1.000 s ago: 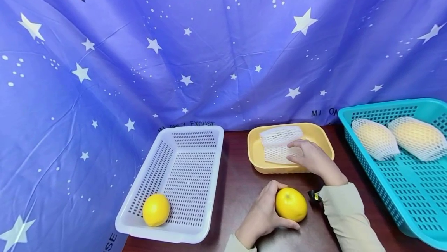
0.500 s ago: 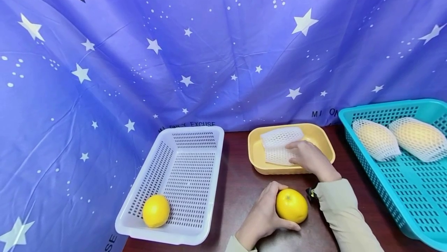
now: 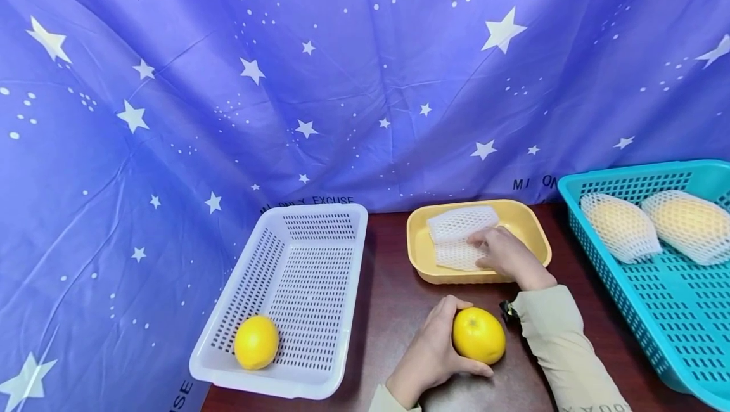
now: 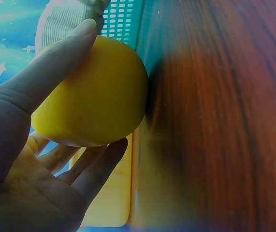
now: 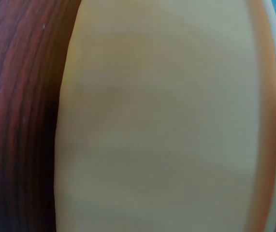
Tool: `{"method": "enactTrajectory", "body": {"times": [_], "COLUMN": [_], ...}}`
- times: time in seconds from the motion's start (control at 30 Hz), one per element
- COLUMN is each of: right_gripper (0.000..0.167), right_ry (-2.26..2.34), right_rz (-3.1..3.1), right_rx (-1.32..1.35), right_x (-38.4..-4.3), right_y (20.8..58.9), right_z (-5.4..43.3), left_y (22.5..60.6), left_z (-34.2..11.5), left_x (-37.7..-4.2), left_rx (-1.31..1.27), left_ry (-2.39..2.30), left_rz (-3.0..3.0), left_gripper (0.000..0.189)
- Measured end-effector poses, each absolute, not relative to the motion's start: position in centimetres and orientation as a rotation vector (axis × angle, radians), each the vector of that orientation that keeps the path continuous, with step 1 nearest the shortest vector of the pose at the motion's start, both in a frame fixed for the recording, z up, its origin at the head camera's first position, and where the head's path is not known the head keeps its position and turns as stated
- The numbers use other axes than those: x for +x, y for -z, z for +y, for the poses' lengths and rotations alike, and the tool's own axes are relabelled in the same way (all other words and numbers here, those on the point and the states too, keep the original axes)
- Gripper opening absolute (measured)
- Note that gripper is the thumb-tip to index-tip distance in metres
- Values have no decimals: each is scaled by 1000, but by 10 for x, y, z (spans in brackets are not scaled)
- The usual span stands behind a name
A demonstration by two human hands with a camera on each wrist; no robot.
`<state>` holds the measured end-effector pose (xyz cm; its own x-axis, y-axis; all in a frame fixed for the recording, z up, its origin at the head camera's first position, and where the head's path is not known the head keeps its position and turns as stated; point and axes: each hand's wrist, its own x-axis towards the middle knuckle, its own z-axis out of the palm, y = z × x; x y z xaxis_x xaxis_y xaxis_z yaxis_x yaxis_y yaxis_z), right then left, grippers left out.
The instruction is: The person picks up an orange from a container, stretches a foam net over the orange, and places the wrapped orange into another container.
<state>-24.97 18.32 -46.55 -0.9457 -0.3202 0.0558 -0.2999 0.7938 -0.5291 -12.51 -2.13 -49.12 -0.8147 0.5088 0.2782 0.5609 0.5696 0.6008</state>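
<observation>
Near the tray [image 3: 421, 260], the left grip [image 3: 430, 348] curls round a fruit [image 3: 481, 341], stem mark [image 3: 473, 322] upward. Inside, the right grip [image 3: 506, 250] covers the crosswise net's [image 3: 455, 255] right end; pinching or not, I cannot tell.

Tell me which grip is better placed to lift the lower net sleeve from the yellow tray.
Right, most likely. The right grip is over the yellow tray, at the lower net sleeve. The left grip holds a yellow fruit outside the tray, so it looks less free.
</observation>
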Motion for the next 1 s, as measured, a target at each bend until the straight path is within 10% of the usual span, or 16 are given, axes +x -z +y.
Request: {"method": "enactTrajectory", "body": {"times": [1.0], "right_gripper": [32], "right_ry": [854], "right_rz": [3025], "right_rx": [-493], "right_x": [-251], "right_y": [468], "right_z": [185], "left_y": [490], "left_z": [-21], "left_x": [-126], "left_rx": [-906], "left_ry": [1103], "left_rz": [-2745], "left_gripper": [83]}}
